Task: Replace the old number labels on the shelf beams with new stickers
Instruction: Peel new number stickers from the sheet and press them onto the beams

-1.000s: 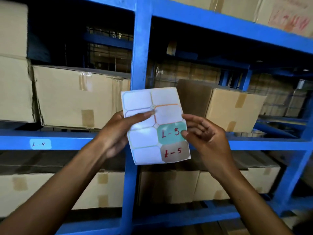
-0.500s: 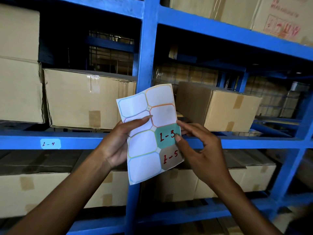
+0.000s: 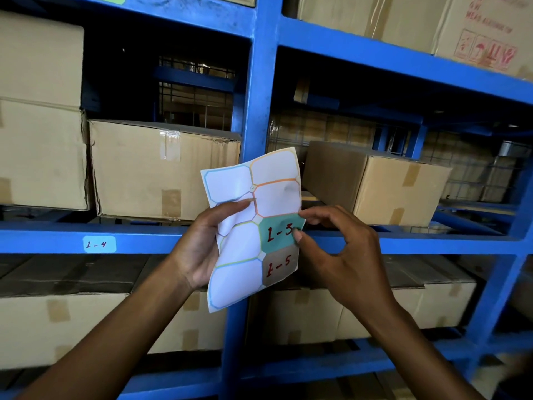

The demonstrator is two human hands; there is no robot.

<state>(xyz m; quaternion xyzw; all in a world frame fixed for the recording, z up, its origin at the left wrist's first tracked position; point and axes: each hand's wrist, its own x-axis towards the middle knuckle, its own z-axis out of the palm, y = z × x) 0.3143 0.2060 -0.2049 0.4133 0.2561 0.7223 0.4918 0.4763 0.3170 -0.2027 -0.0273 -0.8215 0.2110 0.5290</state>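
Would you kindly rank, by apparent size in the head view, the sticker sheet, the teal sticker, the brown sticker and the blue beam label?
1. sticker sheet, by far the largest.
2. teal sticker and brown sticker: look alike, not ranked.
3. blue beam label, smallest-looking, though it sits farther from the camera, so this is unsure.

Both forearms are bare to the frame's edge, no sleeves visible.

"3" on teal sticker (image 3: 281, 232) half behind right thumb (image 3: 297, 235)
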